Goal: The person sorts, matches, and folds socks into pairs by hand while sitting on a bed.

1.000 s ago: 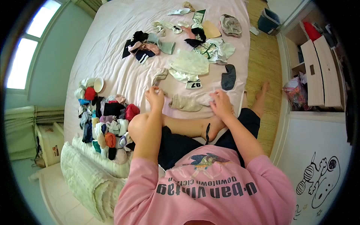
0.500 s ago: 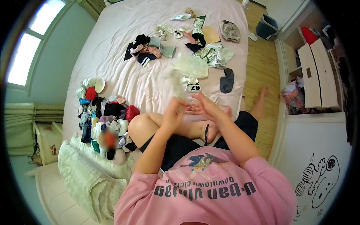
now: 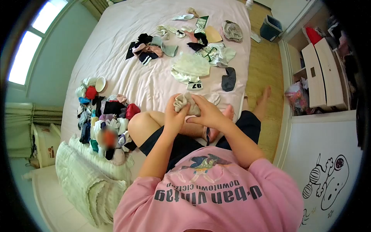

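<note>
Both of my hands meet above my crossed legs, gripping a crumpled off-white sock (image 3: 190,105) that is partly folded over itself. My left hand (image 3: 175,116) closes on its left side, thumb across the front. On its right side, my right hand (image 3: 208,113) wraps its fingers round the cloth. Just beyond the hands, a white sock marked "97" (image 3: 194,85) lies on the bed near a pale, sheer cloth piece (image 3: 191,64). A dark grey sock (image 3: 228,79) lies to the right, and a whitish sock (image 3: 213,99) is partly hidden behind my right hand.
Many rolled socks are heaped left of my knee, with a red bundle (image 3: 132,111) and a white bowl (image 3: 101,84) among them. Loose socks (image 3: 147,51) spread across the pink bedsheet (image 3: 116,50). A quilt (image 3: 85,185) lies at left; a bin (image 3: 271,28) stands on the floor.
A blurred pale cloth trailed beyond my hands before; now the off-white sock is bunched between them. My right hand has turned from fingers stretched out to gripping. The view has shifted slightly.
</note>
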